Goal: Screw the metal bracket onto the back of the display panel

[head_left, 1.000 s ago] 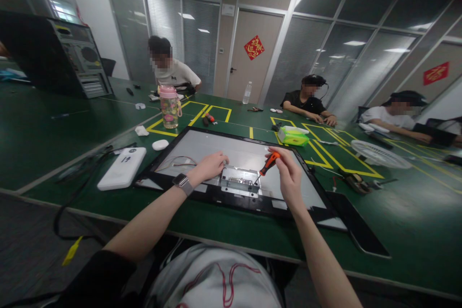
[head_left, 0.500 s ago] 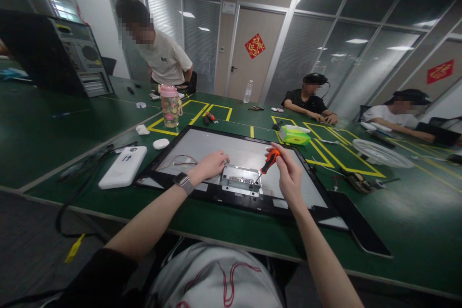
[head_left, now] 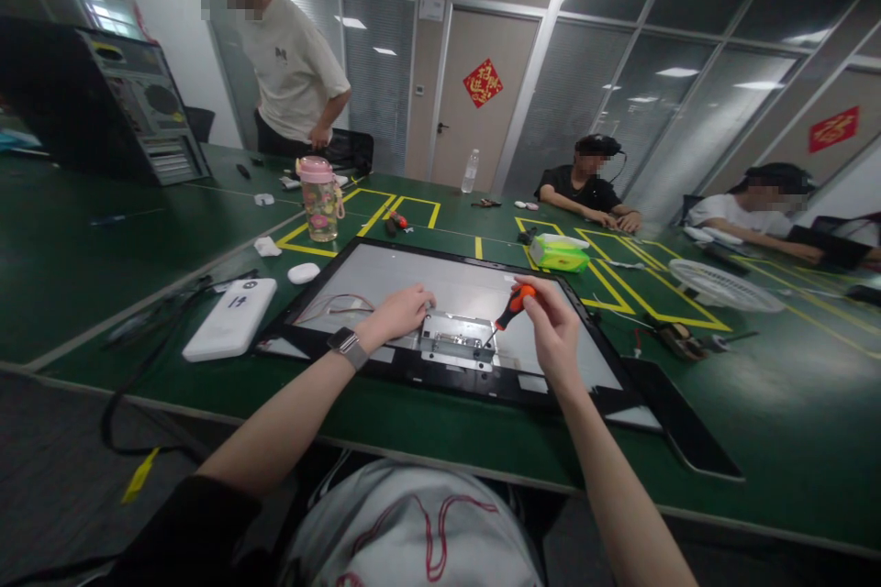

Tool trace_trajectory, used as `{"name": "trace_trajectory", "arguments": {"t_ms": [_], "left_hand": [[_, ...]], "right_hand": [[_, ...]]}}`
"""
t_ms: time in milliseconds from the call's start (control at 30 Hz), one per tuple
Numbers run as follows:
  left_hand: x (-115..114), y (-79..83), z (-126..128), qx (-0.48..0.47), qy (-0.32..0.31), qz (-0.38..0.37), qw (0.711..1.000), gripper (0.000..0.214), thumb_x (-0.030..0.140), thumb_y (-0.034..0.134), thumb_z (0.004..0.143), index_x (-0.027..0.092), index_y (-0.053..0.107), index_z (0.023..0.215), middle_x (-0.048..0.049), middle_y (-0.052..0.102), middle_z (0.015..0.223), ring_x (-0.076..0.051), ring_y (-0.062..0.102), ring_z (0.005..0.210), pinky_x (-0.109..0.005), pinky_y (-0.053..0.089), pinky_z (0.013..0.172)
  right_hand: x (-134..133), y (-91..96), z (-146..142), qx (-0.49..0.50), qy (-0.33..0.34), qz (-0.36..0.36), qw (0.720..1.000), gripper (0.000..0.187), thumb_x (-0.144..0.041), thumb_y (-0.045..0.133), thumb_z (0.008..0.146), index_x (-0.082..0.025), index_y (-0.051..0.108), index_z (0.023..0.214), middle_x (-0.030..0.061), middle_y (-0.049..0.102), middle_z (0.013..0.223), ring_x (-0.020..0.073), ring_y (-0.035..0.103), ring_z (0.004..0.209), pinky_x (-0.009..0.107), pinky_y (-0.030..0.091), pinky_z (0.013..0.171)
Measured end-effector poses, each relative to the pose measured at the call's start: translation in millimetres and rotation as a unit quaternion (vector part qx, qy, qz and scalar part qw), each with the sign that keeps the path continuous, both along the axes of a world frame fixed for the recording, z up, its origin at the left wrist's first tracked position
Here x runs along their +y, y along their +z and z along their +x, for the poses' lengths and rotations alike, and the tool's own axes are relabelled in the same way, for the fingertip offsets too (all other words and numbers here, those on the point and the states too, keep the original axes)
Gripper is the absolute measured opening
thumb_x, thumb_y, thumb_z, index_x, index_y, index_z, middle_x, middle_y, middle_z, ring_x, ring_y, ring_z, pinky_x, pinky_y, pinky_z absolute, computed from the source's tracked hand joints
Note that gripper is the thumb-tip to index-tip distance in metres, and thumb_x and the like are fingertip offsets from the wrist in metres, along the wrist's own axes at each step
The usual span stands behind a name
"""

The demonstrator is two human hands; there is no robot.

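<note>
A monitor panel (head_left: 385, 280) lies face down on the green table, its silver back up and a black frame round it. A small metal bracket (head_left: 451, 337) sits near its front edge. My right hand (head_left: 554, 330) is closed round an orange-handled screwdriver (head_left: 510, 309), whose tip points down at the bracket's right end. My left hand (head_left: 401, 311), a watch on its wrist, rests with curled fingers on the panel at the bracket's left end. Thin wires (head_left: 337, 304) run across the panel to the left.
A white box (head_left: 230, 318) and a cable (head_left: 138, 358) lie left of the panel, a pink bottle (head_left: 317, 199) behind. A black strip (head_left: 681, 426) lies at the right. A computer case (head_left: 130, 115) stands far left. One person stands behind; others sit at the far side.
The person behind the pink bottle has risen from seated to standing. My hands and the screwdriver stay at the bracket almost unmoved.
</note>
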State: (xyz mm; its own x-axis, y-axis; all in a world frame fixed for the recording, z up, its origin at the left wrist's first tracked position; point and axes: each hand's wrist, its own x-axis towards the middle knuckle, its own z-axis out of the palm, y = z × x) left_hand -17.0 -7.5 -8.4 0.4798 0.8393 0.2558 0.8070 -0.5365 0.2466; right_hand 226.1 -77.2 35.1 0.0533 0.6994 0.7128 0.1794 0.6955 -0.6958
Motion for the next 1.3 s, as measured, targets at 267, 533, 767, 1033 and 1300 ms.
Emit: {"name": "trace_trajectory", "arguments": {"t_ms": [267,533,767,1033,1300], "left_hand": [[0.9,-1.4,-0.7,-0.006,-0.002,0.001,1.0,0.032,0.014,0.04,0.089,0.02,0.065,0.107,-0.0077,0.061,0.102,-0.02,0.061,0.088,-0.03,0.048,0.078],[0.7,-1.5,-0.7,-0.002,0.0,0.002,1.0,0.032,0.015,0.039,0.09,0.02,0.065,0.108,-0.0071,0.061,0.1,-0.02,0.061,0.087,-0.03,0.047,0.077],[0.0,0.2,0.3,-0.006,-0.001,-0.005,1.0,0.032,0.013,0.041,0.089,0.019,0.066,0.107,-0.0081,0.061,0.102,-0.02,0.061,0.088,-0.03,0.047,0.078],[-0.4,0.9,0.1,0.0,0.001,-0.004,1.0,0.032,0.014,0.041,0.089,0.02,0.065,0.108,-0.0072,0.061,0.101,-0.02,0.061,0.087,-0.03,0.047,0.077],[-0.1,0.1,0.1,-0.003,0.001,-0.003,1.0,0.032,0.014,0.041,0.089,0.021,0.065,0.108,-0.0069,0.061,0.101,-0.02,0.061,0.088,-0.029,0.047,0.077]], "right_hand": [[5.9,-3.6,-1.6,0.028,-0.017,0.03,0.999,0.005,-0.028,0.068,0.08,-0.025,0.069,0.084,0.0032,0.057,0.082,0.0184,0.054,0.083,0.031,0.044,0.07],[7.8,-3.9,-0.2,0.129,0.095,-0.078,0.984,0.023,-0.038,0.061,0.085,-0.026,0.067,0.103,0.0035,0.064,0.085,0.0181,0.061,0.081,0.034,0.049,0.074],[8.4,-2.3,-4.2,0.155,0.123,-0.101,0.975,0.02,-0.043,0.069,0.076,-0.024,0.066,0.085,0.0028,0.061,0.087,0.0174,0.059,0.077,0.032,0.05,0.07],[11.4,-4.6,-3.1,0.157,0.165,-0.114,0.967,0.02,-0.041,0.056,0.087,-0.028,0.061,0.101,0.0024,0.061,0.086,0.018,0.06,0.079,0.037,0.05,0.077],[10.3,-4.0,-3.7,0.169,0.168,-0.107,0.965,0.015,-0.04,0.069,0.077,-0.027,0.064,0.083,0.0013,0.059,0.092,0.0164,0.058,0.083,0.037,0.05,0.085]]}}
